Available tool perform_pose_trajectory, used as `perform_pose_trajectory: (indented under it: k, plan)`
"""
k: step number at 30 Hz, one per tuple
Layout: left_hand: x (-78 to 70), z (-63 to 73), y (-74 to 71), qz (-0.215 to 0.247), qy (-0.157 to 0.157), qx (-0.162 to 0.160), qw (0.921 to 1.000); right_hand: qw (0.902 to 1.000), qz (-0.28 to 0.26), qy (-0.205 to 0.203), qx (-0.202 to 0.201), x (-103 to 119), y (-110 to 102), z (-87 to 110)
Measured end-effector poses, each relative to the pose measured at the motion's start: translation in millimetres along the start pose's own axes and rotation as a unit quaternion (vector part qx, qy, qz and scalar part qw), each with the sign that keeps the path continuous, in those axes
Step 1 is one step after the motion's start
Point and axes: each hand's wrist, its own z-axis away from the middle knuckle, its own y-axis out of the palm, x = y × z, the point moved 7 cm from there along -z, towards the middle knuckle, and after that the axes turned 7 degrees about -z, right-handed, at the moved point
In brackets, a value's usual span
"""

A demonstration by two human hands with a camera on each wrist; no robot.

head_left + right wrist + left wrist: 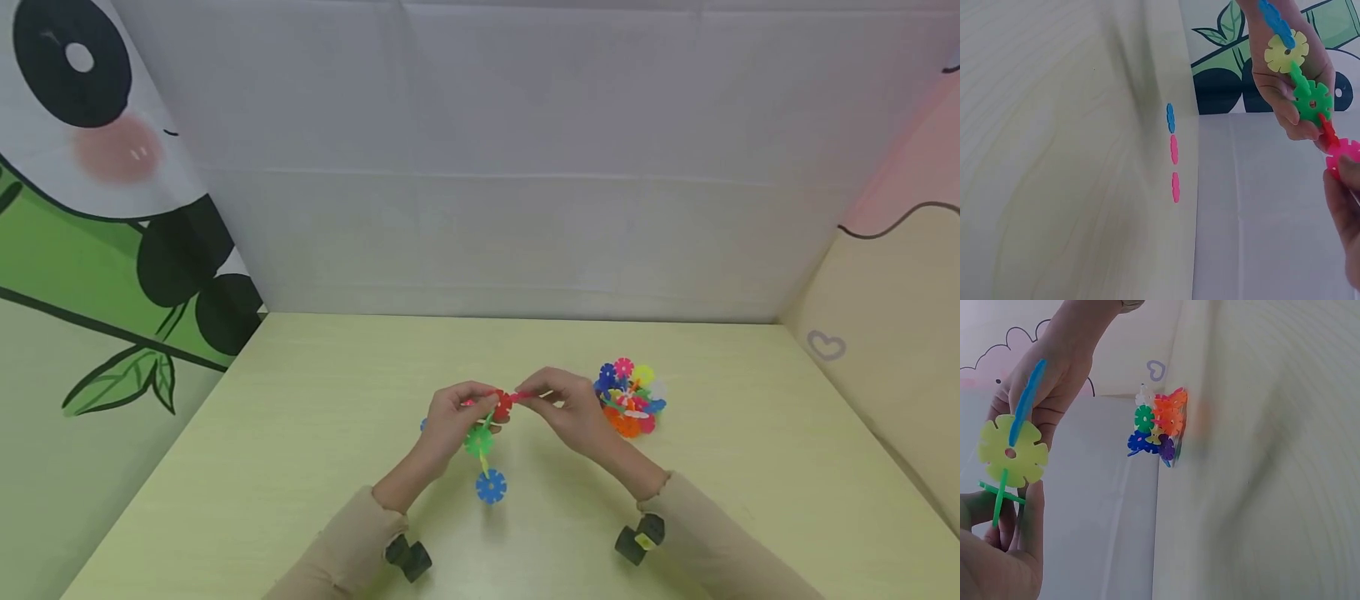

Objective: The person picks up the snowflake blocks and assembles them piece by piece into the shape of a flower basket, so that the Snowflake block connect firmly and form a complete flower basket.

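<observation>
My left hand [450, 421] holds a chain of notched plastic snowflake discs joined slot to slot. From the lower end upward run a blue disc [491, 486], a yellow disc [1285, 53], green discs [1313, 100] and a red disc [503, 406]. The chain dangles below the left fingers. Between thumb and fingertips, my right hand [570, 412] pinches a pink disc [1341, 150] at the edge of the red one. Both hands are raised over the table, fingertips close together. The right fingers partly cover the pink disc.
A pile of mixed-colour discs [628, 408] lies on the table right of my right hand. Beyond my left hand lie a loose blue disc [1170, 119] and two pink discs [1174, 150]. A white panel [525, 242] borders the table's far edge; printed panels flank both sides.
</observation>
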Motion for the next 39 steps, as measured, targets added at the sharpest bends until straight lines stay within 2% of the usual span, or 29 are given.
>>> perform_pose_trajectory:
  k: [7, 9, 12, 14, 18, 20, 23, 27, 30, 34, 39]
  plan:
    - [-3.0, 1.9, 2.1, 0.006, -0.011, -0.034, 0.9993, 0.9978, 0.004, -0.066, -0.007, 4, 1, 1.3]
    - [-3.7, 2.7, 2.8, 0.008, -0.012, -0.040, 0.9991, 0.9973, 0.005, -0.073, -0.007, 5, 2, 1.3]
    - [-4.5, 3.3, 1.7, -0.002, -0.010, -0.047, 0.9989, 0.9980, 0.006, -0.063, -0.003, 4, 3, -0.3]
    - [-4.5, 3.6, -1.4, -0.022, -0.009, -0.050, 0.9984, 0.9992, 0.007, -0.037, 0.012, 2, 4, -2.9]
    - [-2.5, 4.3, -16.9, -0.075, -0.005, -0.067, 0.9949, 0.9957, 0.010, 0.054, 0.075, -11, 13, -10.3]
    - [-0.1, 5.0, -29.2, -0.093, -0.008, -0.082, 0.9923, 0.9889, 0.011, 0.099, 0.110, -21, 18, -13.7]
    - [5.0, 6.5, -51.2, -0.119, -0.025, -0.107, 0.9868, 0.9785, 0.019, 0.144, 0.146, -40, 27, -19.0]
    - [10.7, 11.0, -79.0, -0.152, -0.052, -0.132, 0.9781, 0.9656, 0.043, 0.192, 0.170, -74, 43, -26.7]
    - [13.3, 15.3, -94.1, -0.165, -0.065, -0.144, 0.9736, 0.9550, 0.051, 0.232, 0.178, -103, 58, -32.9]
    - [16.4, 19.9, -103.4, -0.167, -0.077, -0.149, 0.9715, 0.9412, 0.051, 0.277, 0.186, -135, 77, -37.5]
    - [20.1, 22.3, -103.7, -0.159, -0.087, -0.146, 0.9725, 0.9255, 0.093, 0.308, 0.200, -154, 88, -38.6]
